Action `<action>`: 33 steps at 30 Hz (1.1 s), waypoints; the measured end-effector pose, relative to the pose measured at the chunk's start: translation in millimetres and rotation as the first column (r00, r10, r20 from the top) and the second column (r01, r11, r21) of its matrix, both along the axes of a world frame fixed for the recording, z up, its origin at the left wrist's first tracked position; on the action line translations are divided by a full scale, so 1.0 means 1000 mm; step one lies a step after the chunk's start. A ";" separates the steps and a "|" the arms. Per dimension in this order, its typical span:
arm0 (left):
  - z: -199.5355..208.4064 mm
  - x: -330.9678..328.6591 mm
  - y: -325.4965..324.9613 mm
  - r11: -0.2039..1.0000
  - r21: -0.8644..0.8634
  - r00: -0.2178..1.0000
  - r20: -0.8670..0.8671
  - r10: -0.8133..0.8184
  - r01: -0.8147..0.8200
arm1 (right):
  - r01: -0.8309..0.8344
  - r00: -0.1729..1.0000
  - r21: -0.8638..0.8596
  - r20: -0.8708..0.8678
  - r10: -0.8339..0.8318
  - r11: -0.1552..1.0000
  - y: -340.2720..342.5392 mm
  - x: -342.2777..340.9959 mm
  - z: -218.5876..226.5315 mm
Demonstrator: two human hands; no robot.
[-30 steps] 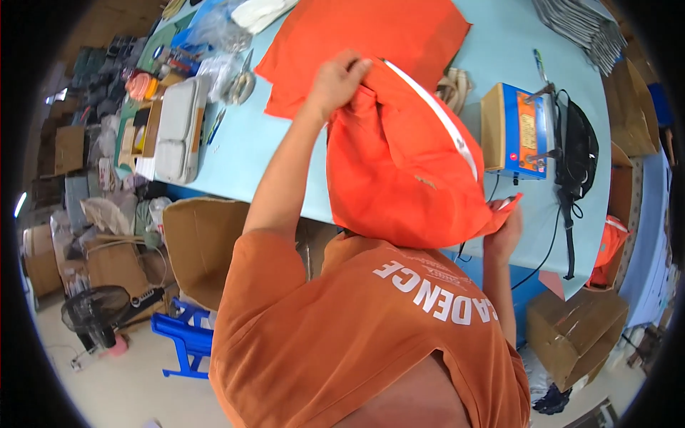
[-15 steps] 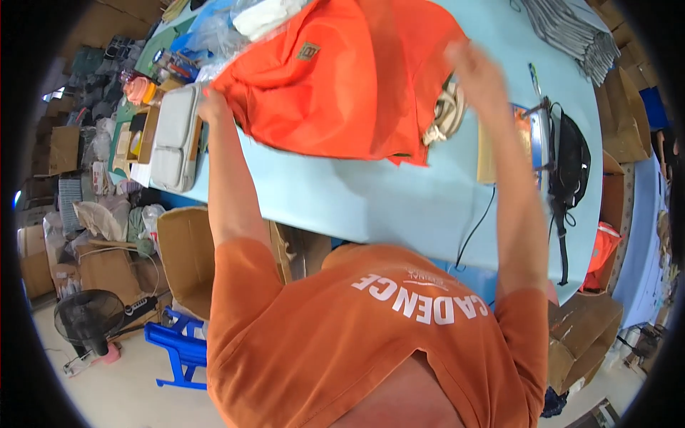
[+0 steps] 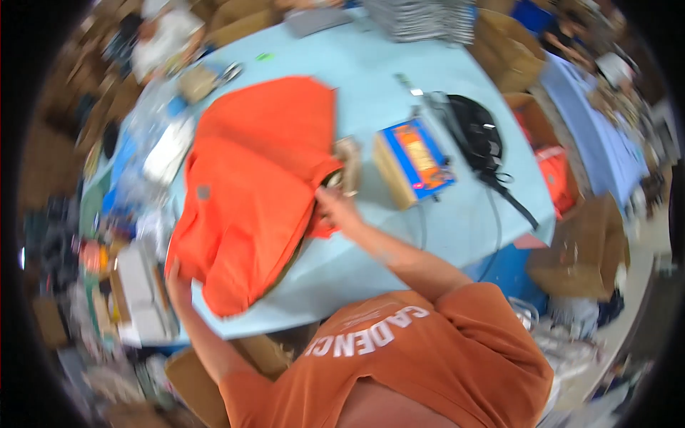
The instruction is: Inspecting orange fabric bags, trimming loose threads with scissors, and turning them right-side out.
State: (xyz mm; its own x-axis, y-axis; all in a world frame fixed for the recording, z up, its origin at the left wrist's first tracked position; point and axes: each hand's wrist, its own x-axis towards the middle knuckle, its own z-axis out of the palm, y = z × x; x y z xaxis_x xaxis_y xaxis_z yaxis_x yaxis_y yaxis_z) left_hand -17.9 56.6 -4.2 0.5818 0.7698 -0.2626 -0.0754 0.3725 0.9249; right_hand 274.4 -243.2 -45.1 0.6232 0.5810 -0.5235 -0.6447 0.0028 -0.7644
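Note:
A large orange fabric piece (image 3: 250, 164), bag-like and with a small grey patch on it, lies across the light blue table (image 3: 371, 264). My left hand (image 3: 177, 277) grips its near-left edge; the fingertips are partly hidden by the cloth. At the right edge, beside a dark opening, my right hand (image 3: 335, 207) has its fingers closed on the fabric. A bundle of beige strap (image 3: 348, 165) pokes out just beyond the right hand. The picture is somewhat blurred.
Right of the fabric stand a blue-and-orange box (image 3: 414, 160) and a black pouch bag (image 3: 474, 135) with a strap. Stacked grey pieces (image 3: 421, 20) lie at the far edge. Plastic bags (image 3: 146, 171) and a grey case (image 3: 143, 289) crowd the left. Two people work farther off.
My right hand has come down from above the table onto the fabric's right edge. The fabric has been turned and now stretches lengthwise away from me. The whole view has shifted.

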 end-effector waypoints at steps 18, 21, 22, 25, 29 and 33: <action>-0.066 -0.086 -0.129 0.951 -0.152 0.958 -0.058 -0.282 0.271 | -0.332 0.371 -0.030 0.915 0.160 0.943 -0.011 -0.111 0.067; -0.084 -0.083 -0.113 0.962 -0.204 0.947 -0.227 -0.229 0.183 | -0.531 0.229 -0.058 0.951 0.209 0.845 0.001 -0.117 0.095; -0.103 -0.093 -0.103 0.975 -0.167 0.886 -0.415 -0.207 0.150 | -0.571 0.182 -0.029 0.970 0.161 0.821 0.005 -0.120 0.099; -0.060 -0.057 -0.116 0.981 -0.129 0.861 -0.473 -0.188 0.143 | -0.585 0.070 -0.299 0.908 0.414 0.754 0.001 -0.101 0.108; -0.070 -0.078 -0.106 0.993 -0.118 0.911 -0.406 -0.069 0.022 | -0.633 0.046 -0.284 0.915 0.401 0.720 0.006 -0.095 0.134; -0.094 -0.078 -0.106 0.900 -0.407 0.968 -0.117 -0.220 0.156 | -0.679 -0.138 -0.409 0.887 0.441 0.610 0.014 -0.101 0.152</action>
